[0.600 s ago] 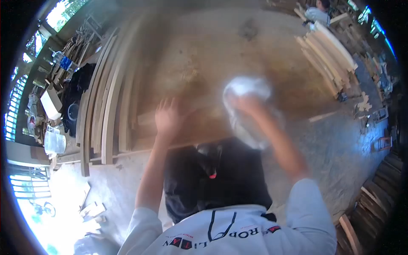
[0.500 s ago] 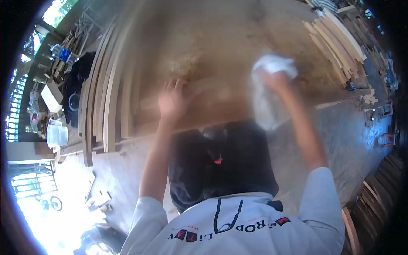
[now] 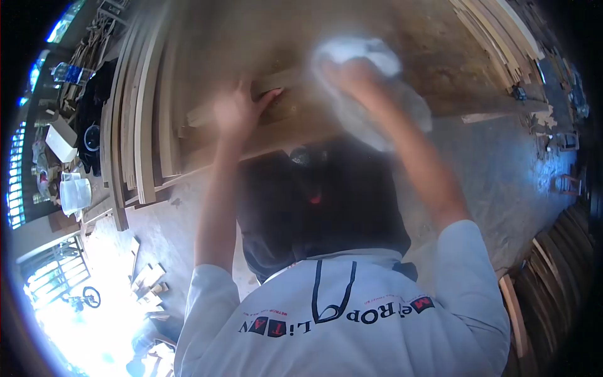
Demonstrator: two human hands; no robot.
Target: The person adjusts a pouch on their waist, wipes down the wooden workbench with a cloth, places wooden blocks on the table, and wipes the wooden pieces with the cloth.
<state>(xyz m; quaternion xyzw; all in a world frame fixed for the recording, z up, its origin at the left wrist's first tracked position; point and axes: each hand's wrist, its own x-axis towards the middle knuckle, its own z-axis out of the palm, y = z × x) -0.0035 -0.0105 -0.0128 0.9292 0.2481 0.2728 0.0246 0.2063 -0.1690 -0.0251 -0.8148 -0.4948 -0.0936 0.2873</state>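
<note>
My right hand (image 3: 357,76) is closed on a white rag (image 3: 383,58), bunched over the wooden tabletop (image 3: 433,69). A paler length of the rag trails below the wrist towards the table's near edge. To the left, my left hand (image 3: 237,110) has its thumb stretched out to the right and its fingers pointing forward, blurred by motion. It lies over a short wooden strip (image 3: 284,80) set crossways on the tabletop, with the strip's other end showing left of the wrist.
Long wooden boards (image 3: 147,119) lie along the table's left side, and more slats (image 3: 496,44) at the far right. A clear plastic container (image 3: 75,193) and a water bottle (image 3: 68,73) stand at the left. Stacked timber (image 3: 562,276) fills the lower right.
My right hand has swept the rag leftward and farther forward. My left hand has shifted slightly left and forward, its thumb now clearly out to the side. The view has tilted a little.
</note>
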